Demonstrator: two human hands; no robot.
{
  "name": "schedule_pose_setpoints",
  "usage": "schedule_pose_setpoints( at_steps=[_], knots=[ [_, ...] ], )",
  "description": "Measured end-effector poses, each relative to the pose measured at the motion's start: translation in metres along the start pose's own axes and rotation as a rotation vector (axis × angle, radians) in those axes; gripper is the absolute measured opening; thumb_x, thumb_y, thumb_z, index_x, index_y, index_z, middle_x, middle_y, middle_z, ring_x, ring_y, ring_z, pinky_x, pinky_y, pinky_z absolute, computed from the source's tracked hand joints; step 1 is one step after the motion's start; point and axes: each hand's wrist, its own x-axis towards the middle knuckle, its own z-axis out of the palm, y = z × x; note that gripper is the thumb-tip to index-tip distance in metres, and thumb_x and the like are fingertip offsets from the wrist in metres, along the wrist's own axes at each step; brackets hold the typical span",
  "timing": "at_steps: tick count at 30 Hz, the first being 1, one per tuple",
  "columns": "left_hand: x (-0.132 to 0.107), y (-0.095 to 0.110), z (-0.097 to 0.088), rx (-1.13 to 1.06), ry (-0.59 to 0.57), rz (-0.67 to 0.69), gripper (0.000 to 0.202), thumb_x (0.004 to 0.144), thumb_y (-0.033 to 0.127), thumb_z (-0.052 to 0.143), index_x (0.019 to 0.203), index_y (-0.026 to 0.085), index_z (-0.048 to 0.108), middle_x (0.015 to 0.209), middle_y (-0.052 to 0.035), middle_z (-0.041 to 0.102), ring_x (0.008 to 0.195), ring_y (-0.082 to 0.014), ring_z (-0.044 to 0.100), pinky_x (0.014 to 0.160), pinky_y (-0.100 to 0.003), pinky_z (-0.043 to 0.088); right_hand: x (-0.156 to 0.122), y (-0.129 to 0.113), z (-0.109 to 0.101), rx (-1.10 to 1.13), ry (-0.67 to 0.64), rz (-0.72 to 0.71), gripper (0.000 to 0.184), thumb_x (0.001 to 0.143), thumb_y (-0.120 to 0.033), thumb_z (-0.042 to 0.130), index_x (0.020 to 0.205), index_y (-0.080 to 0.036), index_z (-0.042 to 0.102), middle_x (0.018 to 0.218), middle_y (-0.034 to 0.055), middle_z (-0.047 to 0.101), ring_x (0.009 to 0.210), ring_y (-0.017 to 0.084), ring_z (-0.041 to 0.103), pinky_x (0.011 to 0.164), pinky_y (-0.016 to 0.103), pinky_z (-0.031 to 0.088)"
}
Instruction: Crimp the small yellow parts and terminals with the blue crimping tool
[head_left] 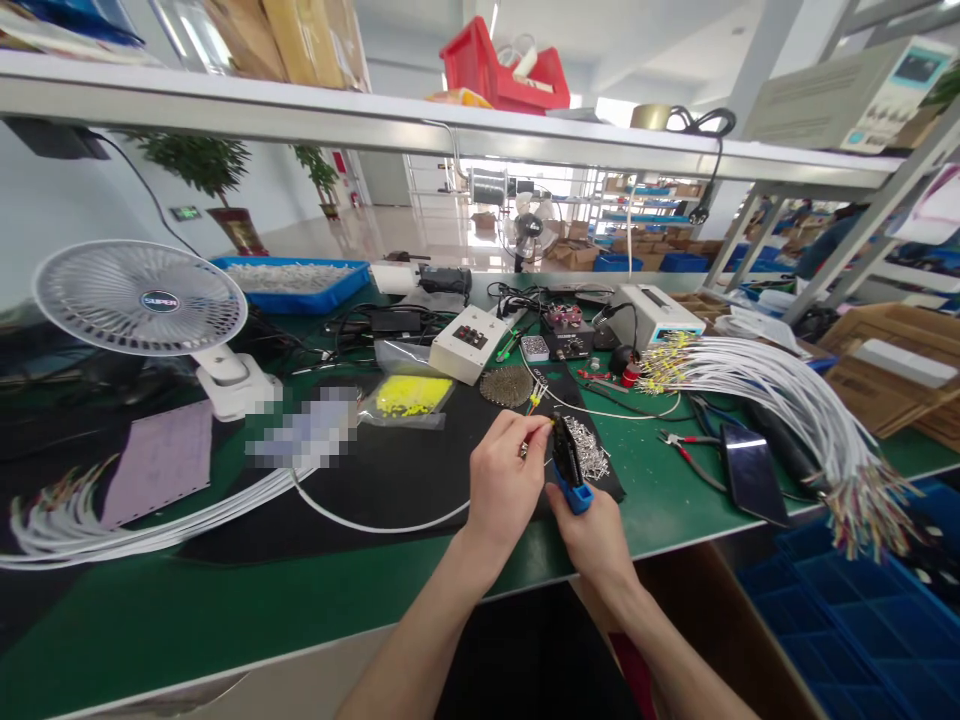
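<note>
Your right hand [596,535] closed round blue-handled black crimping tool [568,465], rigid; your left hand [501,480] pinches thin white floppy wire [375,524] near tip.

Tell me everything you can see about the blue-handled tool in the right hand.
The crimping tool is a hand tool with a dark, black-looking head and bright blue handles. It stands roughly upright, head up, over the black mat near the bench's front edge. The right hand grips its handles from below; the left hand brings a thin wire end up to its head. Small metal terminals lie just behind it.
</note>
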Motion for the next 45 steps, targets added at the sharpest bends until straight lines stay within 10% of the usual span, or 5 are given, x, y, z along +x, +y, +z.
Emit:
schedule_pose_setpoints(
  at_steps=[12,23,35,41,45],
  knots=[
    [-0.011,0.011,-0.017,-0.019,-0.009,0.023,0.014,0.102,0.022,0.062,0.104,0.020,0.076,0.094,-0.0036,0.067,0.084,-0.0134,0.063,0.079,-0.026,0.051,-0.029,-0.035,-0.061,0.260,-0.318,0.110,0.052,0.095,-0.058,0.062,0.130,-0.020,0.067,0.115,0.0073,0.076,0.111,0.030,0.068,0.100,0.042,0.047],
    [-0.012,0.007,-0.010,-0.053,-0.043,0.074,0.014,0.102,0.020,0.062,0.104,0.020,0.076,0.098,-0.0058,0.068,0.091,-0.0158,0.065,0.085,-0.030,0.052,-0.043,-0.068,-0.083,0.410,-0.253,0.392,0.052,0.080,-0.063,0.078,0.109,-0.020,0.079,0.104,0.0111,0.078,0.111,0.038,0.070,0.101,0.049,0.053],
    [-0.015,-0.001,-0.010,-0.018,-0.077,0.028,0.014,0.101,0.019,0.063,0.103,0.020,0.076,0.096,-0.0051,0.069,0.090,-0.0164,0.065,0.087,-0.030,0.051,-0.050,-0.052,-0.082,0.861,-0.222,0.550,0.049,0.075,-0.049,0.082,0.115,-0.020,0.079,0.112,0.0184,0.078,0.112,0.042,0.072,0.104,0.064,0.050],
    [-0.021,-0.007,-0.026,-0.077,-0.071,-0.102,0.011,0.103,0.025,0.063,0.104,0.021,0.073,0.099,-0.0025,0.068,0.083,-0.0132,0.061,0.076,-0.025,0.048,-0.019,-0.040,-0.124,0.326,-0.149,0.416,0.056,0.084,-0.062,0.073,0.125,-0.024,0.075,0.133,0.0131,0.072,0.136,0.039,0.057,0.122,0.057,0.035],
    [-0.037,-0.014,-0.027,-0.140,-0.105,-0.254,0.011,0.105,0.032,0.060,0.112,0.024,0.064,0.103,0.0000,0.068,0.090,-0.0131,0.064,0.082,-0.025,0.048,0.025,0.005,-0.136,-0.325,-0.064,0.124,0.083,0.092,-0.072,0.051,0.156,-0.019,0.043,0.151,0.0147,0.056,0.140,0.033,0.053,0.121,0.050,0.037]
  ],
)
